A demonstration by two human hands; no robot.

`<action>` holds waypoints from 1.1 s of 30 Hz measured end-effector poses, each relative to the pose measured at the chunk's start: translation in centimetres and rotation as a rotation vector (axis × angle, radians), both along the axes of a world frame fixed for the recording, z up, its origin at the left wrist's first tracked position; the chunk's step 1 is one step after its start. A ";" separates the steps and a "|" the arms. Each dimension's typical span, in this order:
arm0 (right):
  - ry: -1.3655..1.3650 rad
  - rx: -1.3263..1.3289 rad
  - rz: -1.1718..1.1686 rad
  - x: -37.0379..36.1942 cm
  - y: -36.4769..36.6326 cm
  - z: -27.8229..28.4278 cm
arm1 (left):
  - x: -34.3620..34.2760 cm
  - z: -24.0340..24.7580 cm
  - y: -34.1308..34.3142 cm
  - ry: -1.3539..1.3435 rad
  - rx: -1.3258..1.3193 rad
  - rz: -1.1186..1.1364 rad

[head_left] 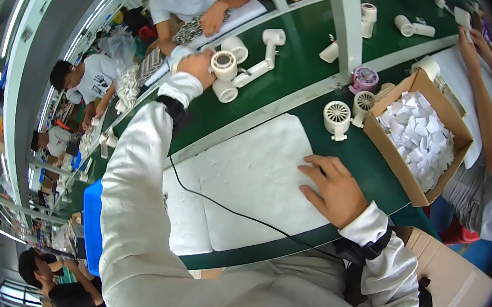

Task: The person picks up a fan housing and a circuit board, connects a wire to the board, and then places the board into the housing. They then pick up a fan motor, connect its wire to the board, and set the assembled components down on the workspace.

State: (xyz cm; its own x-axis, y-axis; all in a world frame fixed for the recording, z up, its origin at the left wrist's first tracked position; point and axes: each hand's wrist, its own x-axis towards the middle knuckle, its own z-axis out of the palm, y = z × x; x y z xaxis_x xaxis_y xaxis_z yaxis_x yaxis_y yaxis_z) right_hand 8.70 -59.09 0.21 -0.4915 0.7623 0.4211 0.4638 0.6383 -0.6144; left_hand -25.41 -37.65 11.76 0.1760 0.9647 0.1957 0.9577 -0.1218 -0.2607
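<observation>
Head view. Factory line; green desk [305, 57] runs diagonally from lower left to upper right, with a white pad [249, 178] at centre.

Left hand [197, 65], upper centre-left, arm stretched out: closed around a white fan housing [224, 65], which touches a second housing [226, 90] just below it.

Right hand [334, 189], centre-right: open, flat on the pad, holding nothing.

Housing lies up-frame and left of the right hand, well apart; the left hand has it.

Cardboard box [411, 190] of paper slips, right.

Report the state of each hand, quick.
Left hand: closed around a white handheld fan on the green belt.
Right hand: open, fingers spread flat on the white foam pad, holding nothing.
</observation>
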 end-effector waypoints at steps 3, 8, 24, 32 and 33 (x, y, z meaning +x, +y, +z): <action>-0.005 0.045 0.028 -0.5 -0.4 0.2 | -5.7 -2.3 -4.6 0.035 0.043 0.092; -0.024 0.036 0.020 -0.5 -0.8 0.5 | -12.6 -3.5 -10.3 -0.049 0.137 0.093; -0.105 -0.008 -0.041 -2.1 -0.9 1.9 | -31.3 4.1 -19.1 0.017 0.018 0.698; -0.134 -0.027 -0.049 -3.1 -0.5 1.7 | -37.3 5.5 -23.7 -0.113 0.119 0.625; -0.136 -0.013 -0.023 -3.0 -0.5 1.6 | -38.1 5.5 -24.3 -0.117 0.132 0.652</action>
